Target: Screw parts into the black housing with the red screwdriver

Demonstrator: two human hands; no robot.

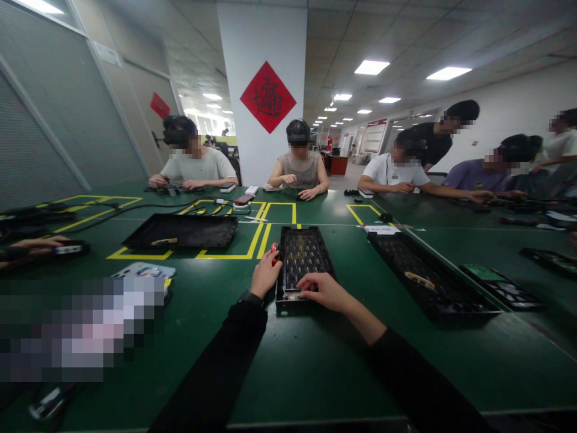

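A black tray (331, 255) with rows of small metallic pieces lies lengthwise on the green table in front of me. At its left edge, my left hand (265, 272) is closed round a red and black tool (274, 248), only part of which shows. My right hand (322, 290) reaches over the tray's near end, its fingers bent together at a small pale piece (294, 296). Whether the fingertips grip that piece is too small to tell.
Another black tray (148, 231) lies at the left, and a long one (455, 304) at the right, each with a tan piece inside. Beside the right tray is a green circuit board (480, 273). Several people sit round the green table (315, 373); cables run at the left.
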